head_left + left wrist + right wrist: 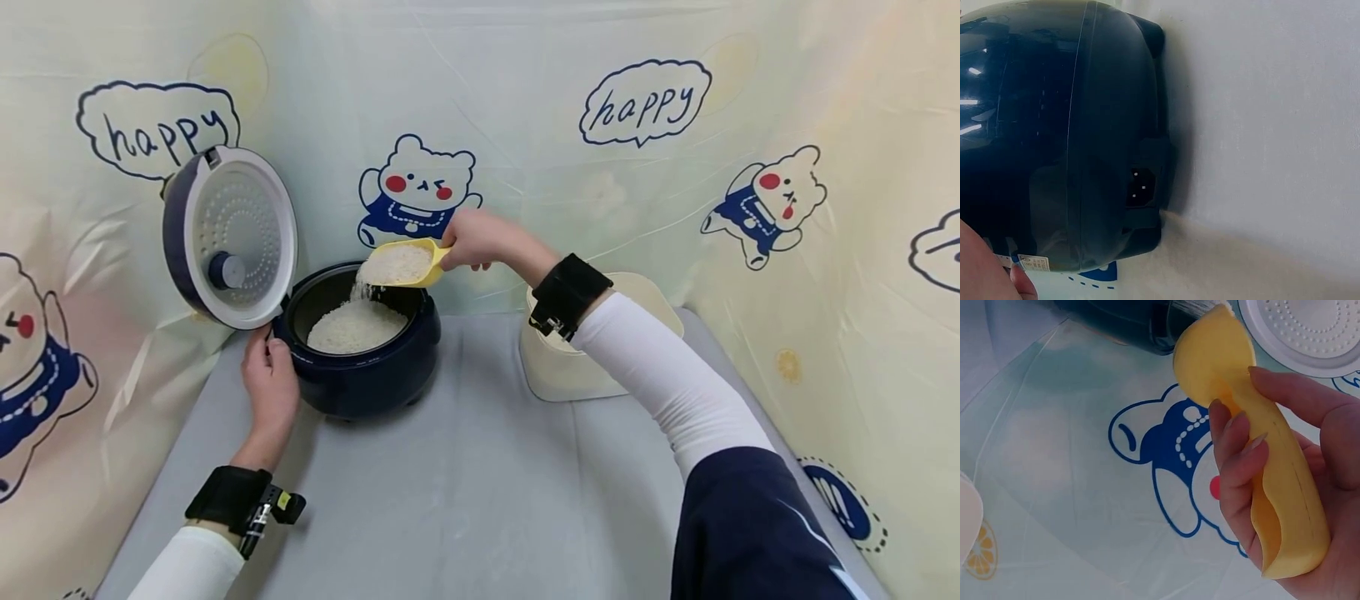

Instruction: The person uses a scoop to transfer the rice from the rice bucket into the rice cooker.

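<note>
My right hand (pixel 476 239) grips the handle of a yellow scoop (pixel 1291 494), its fingers curled round it in the right wrist view. The scoop is tilted over a dark blue rice cooker (pixel 367 387), and white rice (pixel 356 327) spills from its lip onto the heap inside. Beside the cooker's hinge, my left hand (pixel 272 383) rests against the left side of the body. Part of that hand (pixel 985 269) shows near a small label at the lower left of the left wrist view. The cooker's lid (pixel 232 237) stands raised.
To the right, a cream container (pixel 570 375) stands on the grey table (pixel 480 483), partly hidden by my right wrist. Printed curtains (pixel 525 100) enclose the back and sides. A power socket (pixel 1141 187) sits low on the cooker's body.
</note>
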### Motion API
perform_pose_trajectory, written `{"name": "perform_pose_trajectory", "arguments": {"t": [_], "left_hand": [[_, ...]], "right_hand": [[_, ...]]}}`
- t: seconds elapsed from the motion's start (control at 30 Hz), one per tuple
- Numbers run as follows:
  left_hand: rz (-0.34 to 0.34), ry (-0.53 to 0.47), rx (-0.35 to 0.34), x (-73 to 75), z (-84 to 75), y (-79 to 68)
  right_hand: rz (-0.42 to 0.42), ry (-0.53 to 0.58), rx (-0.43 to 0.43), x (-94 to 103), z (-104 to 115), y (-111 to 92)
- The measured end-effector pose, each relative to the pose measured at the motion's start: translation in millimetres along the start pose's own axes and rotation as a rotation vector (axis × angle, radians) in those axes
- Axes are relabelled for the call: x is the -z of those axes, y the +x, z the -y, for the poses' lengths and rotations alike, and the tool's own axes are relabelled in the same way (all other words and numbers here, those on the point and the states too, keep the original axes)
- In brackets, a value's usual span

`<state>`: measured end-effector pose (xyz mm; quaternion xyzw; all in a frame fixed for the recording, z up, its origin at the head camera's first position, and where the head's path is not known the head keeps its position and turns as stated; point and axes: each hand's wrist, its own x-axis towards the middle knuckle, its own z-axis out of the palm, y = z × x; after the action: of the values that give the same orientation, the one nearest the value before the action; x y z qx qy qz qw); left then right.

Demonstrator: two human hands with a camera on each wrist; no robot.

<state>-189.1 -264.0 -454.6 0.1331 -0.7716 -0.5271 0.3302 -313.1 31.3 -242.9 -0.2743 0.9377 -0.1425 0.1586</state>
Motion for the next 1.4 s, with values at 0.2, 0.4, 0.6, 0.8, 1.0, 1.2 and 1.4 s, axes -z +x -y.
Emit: {"name": "perform_pose_trajectory", "arguments": {"t": [0.2,0.4,0.6,0.8,1.0,1.2,1.4], "left_hand": [[0.004,-0.002,0.001,-1.1,3.1,1.6],[-0.003,-0.005,0.006,-1.7,3.5,2.3],[0.003,-0.013,0.005,-0.9,1.1,3.0],[0.009,-0.006,0.019,-0.2,1.0,2.2],[0.011,-0.005,0.012,-1.0,2.4,1.8],[0.011,-0.008,0.009,-1.2,2.3,2.1],[0.002,-0.019,-0.018,-2.4,2.9,2.6]], "right_hand": [[-0.011,-0.031,-0.025,-1.4,7.3,0.6],[-0.021,-0.105,-0.015,-2.8,14.0,-0.1],[-0.074,-0.204,-0.021,-4.7,21.7,-1.8],[-0.122,-0.337,-0.035,-12.0,30.9,-5.2],[-0.21,-0.5,-0.026,-25.3,43.6,-11.9],[-0.289,-0.596,0.063,-36.9,51.6,-18.6],[-0.377,-0.629,0.163,-41.2,46.5,-22.2]]}}
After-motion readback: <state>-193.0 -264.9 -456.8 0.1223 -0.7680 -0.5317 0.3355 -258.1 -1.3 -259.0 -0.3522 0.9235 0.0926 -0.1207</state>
